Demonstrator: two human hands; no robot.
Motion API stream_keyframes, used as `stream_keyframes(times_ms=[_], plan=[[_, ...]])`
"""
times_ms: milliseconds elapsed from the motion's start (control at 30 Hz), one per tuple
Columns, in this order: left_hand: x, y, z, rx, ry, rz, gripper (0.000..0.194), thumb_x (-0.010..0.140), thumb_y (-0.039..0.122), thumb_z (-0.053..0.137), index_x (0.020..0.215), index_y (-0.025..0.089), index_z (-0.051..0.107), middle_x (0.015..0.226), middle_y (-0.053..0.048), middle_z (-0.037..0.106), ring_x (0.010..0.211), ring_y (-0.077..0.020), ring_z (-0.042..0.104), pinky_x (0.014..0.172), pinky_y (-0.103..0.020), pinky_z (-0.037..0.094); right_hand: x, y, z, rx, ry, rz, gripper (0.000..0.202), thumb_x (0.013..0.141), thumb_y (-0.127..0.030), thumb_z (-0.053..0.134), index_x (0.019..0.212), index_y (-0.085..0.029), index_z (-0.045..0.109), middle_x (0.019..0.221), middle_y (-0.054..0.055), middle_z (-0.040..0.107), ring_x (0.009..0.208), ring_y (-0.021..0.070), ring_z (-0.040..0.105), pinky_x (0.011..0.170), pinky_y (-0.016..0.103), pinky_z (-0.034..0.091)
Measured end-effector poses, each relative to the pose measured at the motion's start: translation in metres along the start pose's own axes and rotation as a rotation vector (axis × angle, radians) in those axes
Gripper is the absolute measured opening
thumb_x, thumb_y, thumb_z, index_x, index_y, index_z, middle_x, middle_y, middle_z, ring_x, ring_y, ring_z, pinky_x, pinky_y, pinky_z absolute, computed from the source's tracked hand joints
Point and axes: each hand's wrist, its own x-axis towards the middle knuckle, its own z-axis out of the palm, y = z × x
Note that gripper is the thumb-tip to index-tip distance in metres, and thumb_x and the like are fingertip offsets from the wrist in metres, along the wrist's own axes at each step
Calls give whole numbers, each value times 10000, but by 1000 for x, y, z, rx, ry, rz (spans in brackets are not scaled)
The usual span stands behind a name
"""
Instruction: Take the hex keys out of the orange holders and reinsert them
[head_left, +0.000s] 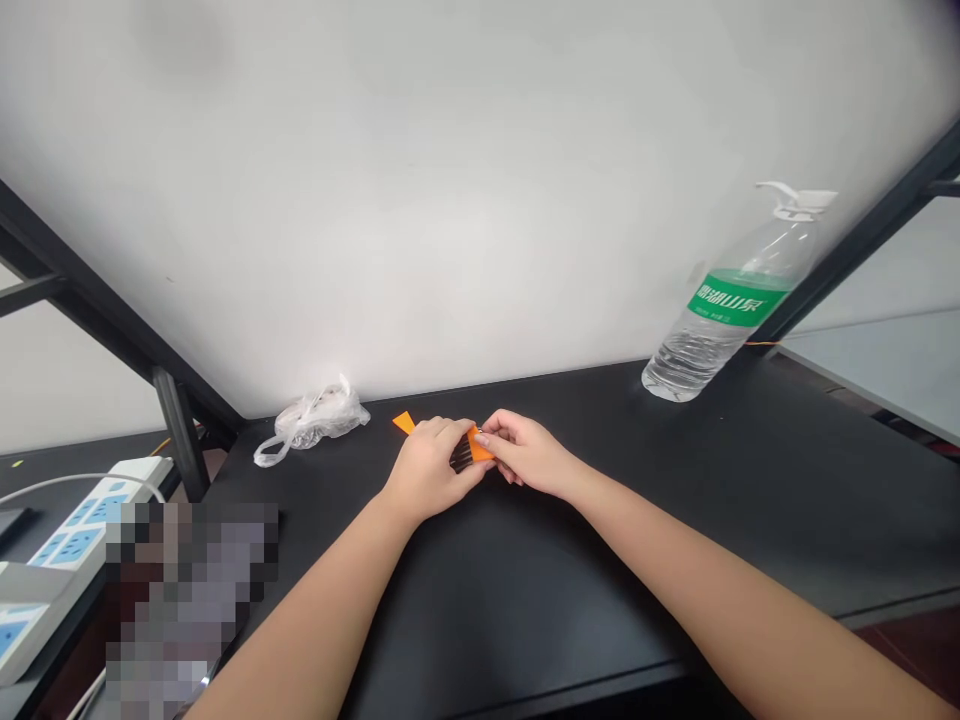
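Both hands meet over the black tabletop at the centre of the head view, holding a small orange object with thin dark rods (pixel 480 447); its exact kind is unclear. My left hand (pixel 433 468) is closed around its middle, covering much of it. An orange tip (pixel 404 423) sticks out beyond the knuckles on the far left side. My right hand (pixel 525 452) pinches the orange right end between thumb and fingers. Dark parallel strips show in the gap between the left thumb and forefinger.
A crumpled clear plastic bag (pixel 319 417) lies left of the hands on the black table (pixel 517 590). At the back right stands a large water bottle (pixel 731 310) with a green label. White power strips (pixel 90 530) and a pixelated area are at the left.
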Motion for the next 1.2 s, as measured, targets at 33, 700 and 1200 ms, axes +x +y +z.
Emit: stream_keyframes(times_ms=[33, 700, 1200], plan=[[1, 1, 0, 2, -2, -4, 384, 913, 455, 671, 1213, 217, 639, 935, -70, 687, 861, -232, 638, 796, -388, 503, 1, 0, 4, -12, 30, -5, 411, 958, -646, 539, 948, -236, 566, 632, -45, 567, 518, 129, 518, 509, 265, 420], [4, 0, -10, 19, -193, -1, 191, 860, 387, 687, 953, 220, 674, 812, -51, 648, 795, -229, 608, 774, -377, 478, 5, -1, 9, -285, 90, -68, 487, 1011, -596, 422, 716, -219, 513, 645, -22, 549, 603, 155, 503, 590, 289, 369], [-2, -59, -1, 448, -51, -518, 517, 915, 252, 514, 1428, 225, 562, 1426, -140, 570, 1268, -382, 494, 964, -493, 448, 5, 29, -96, -864, -24, -4, 140, 866, -188, 599, 885, -239, 728, 1019, 51, 656, 787, 183, 615, 668, 293, 430]])
